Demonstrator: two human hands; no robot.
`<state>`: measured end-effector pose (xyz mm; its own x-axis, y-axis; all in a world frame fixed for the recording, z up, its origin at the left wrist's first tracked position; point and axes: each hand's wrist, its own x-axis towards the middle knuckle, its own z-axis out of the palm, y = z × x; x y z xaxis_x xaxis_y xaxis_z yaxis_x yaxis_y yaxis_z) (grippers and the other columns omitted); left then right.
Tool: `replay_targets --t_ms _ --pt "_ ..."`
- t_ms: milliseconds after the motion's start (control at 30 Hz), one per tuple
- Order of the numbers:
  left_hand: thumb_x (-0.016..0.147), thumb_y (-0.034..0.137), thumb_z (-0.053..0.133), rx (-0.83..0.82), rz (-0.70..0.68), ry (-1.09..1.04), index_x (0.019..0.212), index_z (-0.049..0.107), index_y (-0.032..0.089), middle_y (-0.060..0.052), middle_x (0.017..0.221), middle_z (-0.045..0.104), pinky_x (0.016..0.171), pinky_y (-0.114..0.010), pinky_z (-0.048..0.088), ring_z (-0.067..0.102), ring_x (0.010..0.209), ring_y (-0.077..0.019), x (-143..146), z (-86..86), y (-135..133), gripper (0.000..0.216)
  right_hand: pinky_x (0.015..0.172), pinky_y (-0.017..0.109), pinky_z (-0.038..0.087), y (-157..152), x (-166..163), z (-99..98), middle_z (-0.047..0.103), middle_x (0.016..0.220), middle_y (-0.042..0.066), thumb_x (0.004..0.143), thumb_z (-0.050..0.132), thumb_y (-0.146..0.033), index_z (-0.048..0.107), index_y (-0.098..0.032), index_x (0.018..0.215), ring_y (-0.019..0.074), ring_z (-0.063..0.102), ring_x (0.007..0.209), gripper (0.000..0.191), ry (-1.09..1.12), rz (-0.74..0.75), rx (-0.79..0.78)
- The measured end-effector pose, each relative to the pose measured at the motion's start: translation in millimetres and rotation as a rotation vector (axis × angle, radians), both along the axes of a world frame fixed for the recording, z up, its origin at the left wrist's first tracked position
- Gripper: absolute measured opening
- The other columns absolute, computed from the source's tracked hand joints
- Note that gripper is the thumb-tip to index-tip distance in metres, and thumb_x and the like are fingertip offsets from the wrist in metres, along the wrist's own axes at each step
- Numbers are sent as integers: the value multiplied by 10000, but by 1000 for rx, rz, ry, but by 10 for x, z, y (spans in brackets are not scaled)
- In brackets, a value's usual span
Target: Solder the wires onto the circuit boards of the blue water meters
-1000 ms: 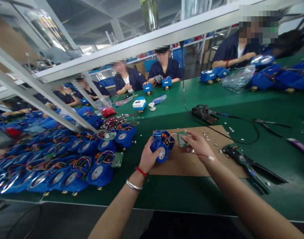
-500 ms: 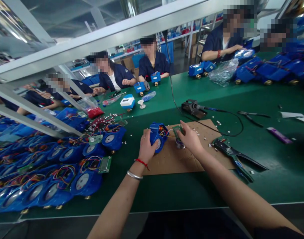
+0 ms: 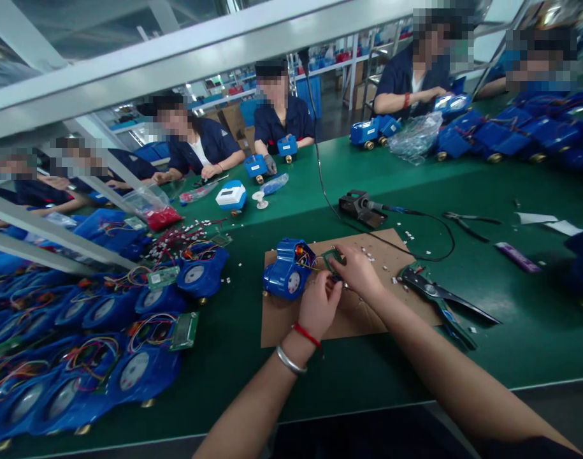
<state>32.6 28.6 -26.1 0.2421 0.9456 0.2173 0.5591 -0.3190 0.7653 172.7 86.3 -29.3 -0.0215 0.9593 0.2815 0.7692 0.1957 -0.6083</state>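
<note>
A blue water meter (image 3: 291, 280) with a round dial and an open wire compartment rests on a brown cardboard sheet (image 3: 286, 328). Thin wires run from it to a small green circuit board (image 3: 332, 256), which my right hand (image 3: 360, 271) grips between thumb and fingers. Just below the board, my left hand (image 3: 321, 299) has its fingers pinched together close to the wires. Whatever lies between those fingertips is too small and dark to make out. The two hands almost meet, to the right of the meter.
Rows of blue meters (image 3: 143, 370) with loose wires fill the left side. Crimping pliers (image 3: 434, 290), cutters (image 3: 470, 223), a black soldering-iron stand (image 3: 360, 207) and a purple box (image 3: 517, 257) lie to the right. Several co-workers (image 3: 284, 115) sit across the green table (image 3: 243, 376).
My left hand has let go of the blue meter and moved right, to the wires beside the board. My right hand keeps to the circuit board. The view has shifted slightly.
</note>
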Motion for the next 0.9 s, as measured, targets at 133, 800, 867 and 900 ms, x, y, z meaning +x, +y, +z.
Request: replay_targets --t_ms 133,800,867,900 --pt "778 116 622 -232 187 -296 956 456 185 15 726 580 592 -224 483 606 655 -131 169 -162 129 253 847 312 472 -4 10 65 690 1071 118 894 565 -255 606 -150 1185 228 640 983 312 -64 41 -17" --pt "881 125 526 -3 21 -116 1005 642 179 -79 1006 676 857 -359 504 632 970 -213 -181 -172 117 178 846 350 501 -69 14 -83 702 1083 107 947 490 -402 590 -207 1263 254 664 998 385 -88 14 -108" --pt "886 112 516 37 18 -64 1021 630 182 -81 1018 665 870 -368 500 622 979 -216 -196 -157 98 189 832 359 510 -92 -17 -101 711 1090 113 947 485 -420 588 -205 1277 271 674 997 407 -82 -11 -122" --pt "892 112 508 51 23 -37 1024 623 182 -83 1022 660 872 -371 501 619 979 -217 -201 -152 87 188 834 360 512 -101 -35 -103 711 1103 114 944 488 -427 594 -207 1273 276 675 1003 410 -70 -18 -130"
